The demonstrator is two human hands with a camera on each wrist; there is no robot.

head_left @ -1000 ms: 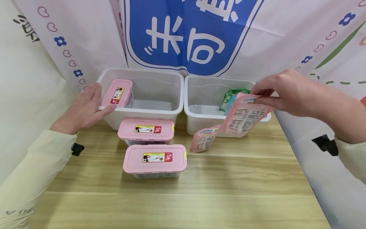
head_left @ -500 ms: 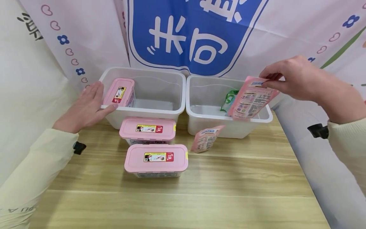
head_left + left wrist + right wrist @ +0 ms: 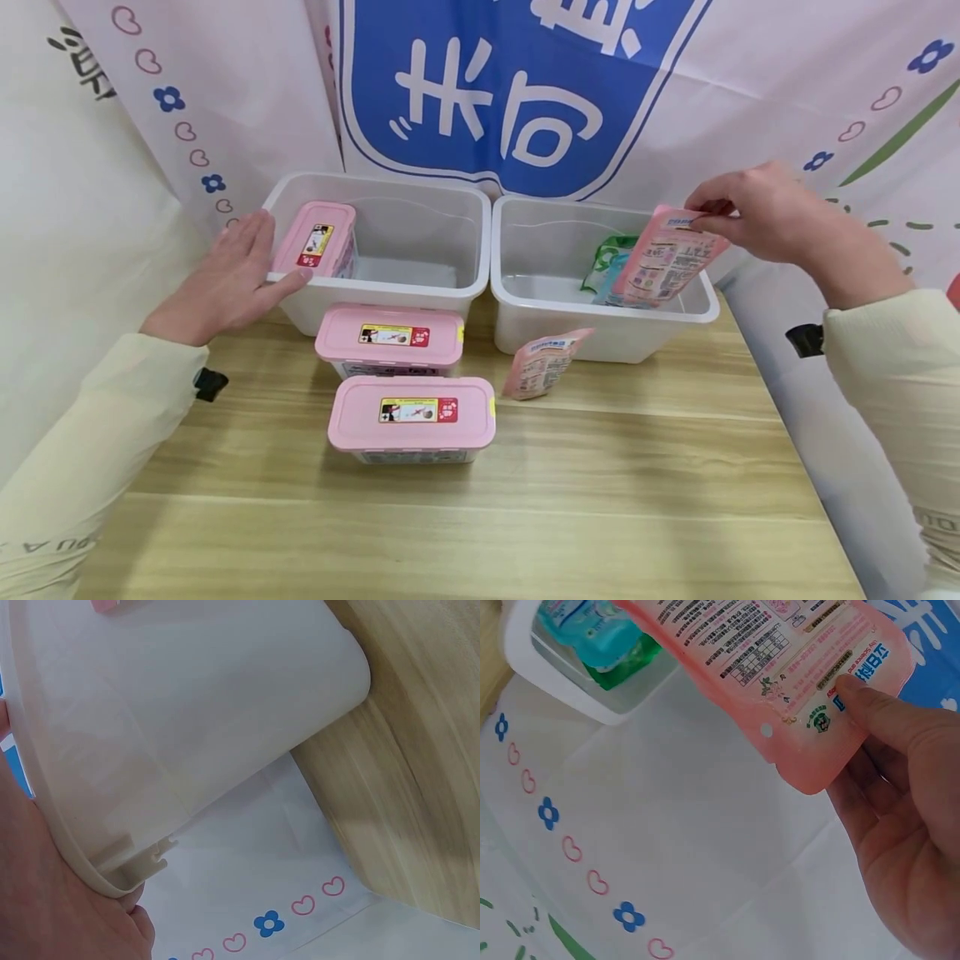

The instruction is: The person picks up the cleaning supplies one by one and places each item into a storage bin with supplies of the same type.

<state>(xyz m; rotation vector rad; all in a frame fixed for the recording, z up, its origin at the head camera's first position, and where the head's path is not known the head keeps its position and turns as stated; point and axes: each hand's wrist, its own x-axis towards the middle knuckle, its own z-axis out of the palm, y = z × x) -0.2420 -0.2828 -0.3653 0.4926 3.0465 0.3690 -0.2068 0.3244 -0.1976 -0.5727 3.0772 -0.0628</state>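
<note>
My right hand pinches the top edge of a pink printed pouch, whose lower end hangs inside the right white bin. In the right wrist view, the thumb lies across the pouch with fingers behind it. A green and blue packet lies in that bin, partly covered by the pouch. My left hand rests with fingers extended on the left rim of the left white bin. Inside this bin, near the hand, stands a pink-lidded box.
Two more pink-lidded boxes stand on the wooden table in front of the left bin. A smaller pink pouch stands before the right bin. A printed cloth hangs behind both bins.
My right hand has carried the pink pouch rightward, away from the smaller pouch, then down into the right bin. The left hand stays on its bin's rim.
</note>
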